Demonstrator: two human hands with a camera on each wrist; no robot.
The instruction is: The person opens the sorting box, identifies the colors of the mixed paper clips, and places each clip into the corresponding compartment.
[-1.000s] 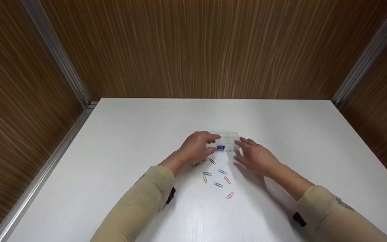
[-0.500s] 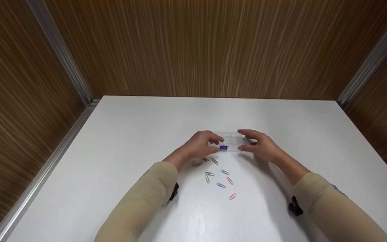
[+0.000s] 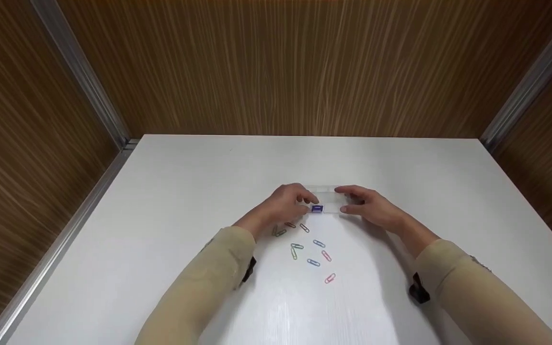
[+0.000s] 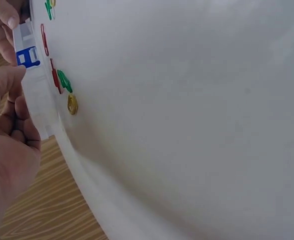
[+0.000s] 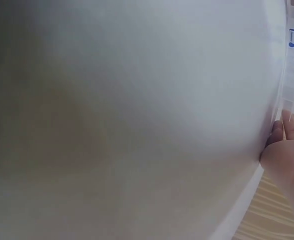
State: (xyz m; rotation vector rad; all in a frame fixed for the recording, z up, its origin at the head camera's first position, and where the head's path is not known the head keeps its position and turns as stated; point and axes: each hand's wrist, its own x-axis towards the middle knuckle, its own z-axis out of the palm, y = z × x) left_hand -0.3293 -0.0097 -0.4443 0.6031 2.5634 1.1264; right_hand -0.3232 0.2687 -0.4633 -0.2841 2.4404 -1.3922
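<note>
While the left hand (image 3: 285,207) and right hand (image 3: 371,207) pinch opposite ends of the small clear plastic box (image 3: 326,202) between them, its blue latch (image 3: 317,208) facing the paper clips (image 3: 310,247) nearer the person, it looks light, stiff and slippery, best gripped by its end walls.

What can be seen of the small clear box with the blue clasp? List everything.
The small clear box is a flat, see-through plastic case, oblong, with a blue clasp on its near side. It lies on the white table, just beyond the scattered coloured paper clips. The left hand grips its left end and the right hand its right end. Its contents cannot be made out.
</note>
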